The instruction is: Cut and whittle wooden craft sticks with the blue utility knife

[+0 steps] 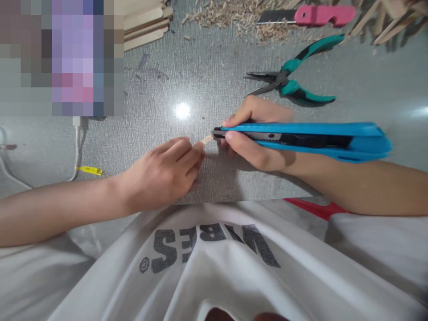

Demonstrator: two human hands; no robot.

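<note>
My left hand (165, 171) rests on the grey table (200, 76), fingers curled and pinched on a small pale wooden stick (207, 139) whose tip pokes out to the right. My right hand (259, 138) grips a long blue utility knife (310, 139) near its front end. The knife's black tip meets the end of the stick. The knife's handle runs out to the right above my forearm.
Teal-handled pliers (294, 76) lie behind the hands. A pink utility knife (321, 15) and a heap of wood shavings (234, 18) sit at the far edge. Flat wooden sticks (145, 22) are stacked at upper left. A white cable with a yellow tag (88, 170) lies to the left.
</note>
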